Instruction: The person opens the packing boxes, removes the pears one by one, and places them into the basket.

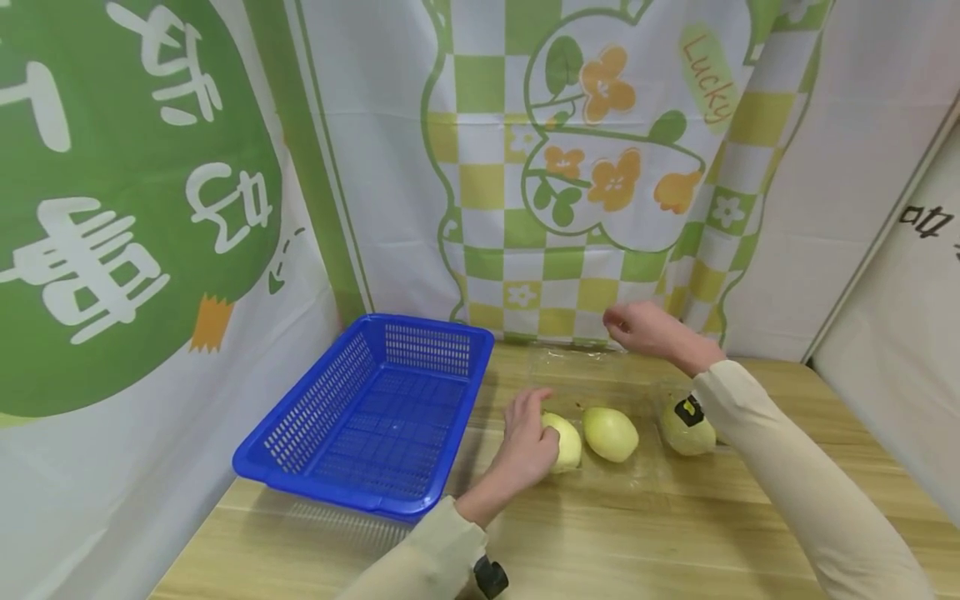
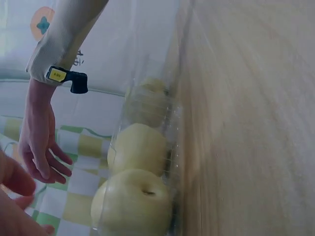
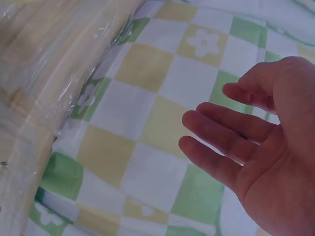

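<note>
Two yellow-green pears lie side by side in a clear plastic box: a left pear and a middle pear. A third pear sits to the right under clear plastic, partly behind my right sleeve. My left hand is at the left pear, its loosely bent fingers overlapping the pear's left side in the head view. In the left wrist view the fingers hold nothing. Over the back of the box my right hand hangs in the air, fingers loosely spread and nothing in them.
A blue plastic basket stands on the left of the wooden table. Clear plastic lies behind the pears, close to the checkered cloth at the back. Further cloths hang at both sides.
</note>
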`<action>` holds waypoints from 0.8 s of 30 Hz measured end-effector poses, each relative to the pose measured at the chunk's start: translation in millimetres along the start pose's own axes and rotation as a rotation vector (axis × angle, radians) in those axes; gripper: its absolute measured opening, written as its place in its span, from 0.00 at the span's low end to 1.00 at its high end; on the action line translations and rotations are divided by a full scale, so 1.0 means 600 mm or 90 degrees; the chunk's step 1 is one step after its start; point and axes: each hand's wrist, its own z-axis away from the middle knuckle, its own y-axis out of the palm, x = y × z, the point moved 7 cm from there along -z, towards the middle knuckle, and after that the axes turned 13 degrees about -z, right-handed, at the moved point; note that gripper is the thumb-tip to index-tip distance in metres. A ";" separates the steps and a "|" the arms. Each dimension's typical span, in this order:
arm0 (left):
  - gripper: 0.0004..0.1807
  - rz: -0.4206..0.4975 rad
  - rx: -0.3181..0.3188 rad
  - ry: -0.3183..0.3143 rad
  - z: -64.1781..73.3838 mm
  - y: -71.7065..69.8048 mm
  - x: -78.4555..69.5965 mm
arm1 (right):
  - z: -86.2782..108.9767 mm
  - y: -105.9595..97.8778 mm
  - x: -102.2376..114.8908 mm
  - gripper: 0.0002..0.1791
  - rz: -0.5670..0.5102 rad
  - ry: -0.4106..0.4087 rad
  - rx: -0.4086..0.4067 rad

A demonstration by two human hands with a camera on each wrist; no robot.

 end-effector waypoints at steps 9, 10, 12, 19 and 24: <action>0.20 0.201 -0.019 0.054 0.002 -0.041 -0.043 | 0.017 0.027 0.059 0.03 0.012 -0.088 0.042; 0.19 0.204 -0.014 0.058 0.001 -0.045 -0.047 | 0.019 0.030 0.063 0.03 0.011 -0.095 0.047; 0.17 0.196 -0.003 0.067 -0.001 -0.053 -0.055 | 0.023 0.034 0.070 0.03 0.016 -0.105 0.053; 0.13 0.171 0.024 0.102 -0.011 -0.093 -0.077 | 0.044 0.047 0.092 0.10 0.060 -0.101 0.059; 0.11 0.153 -0.006 0.130 -0.018 -0.139 -0.086 | 0.057 0.058 0.110 0.14 0.059 -0.095 0.088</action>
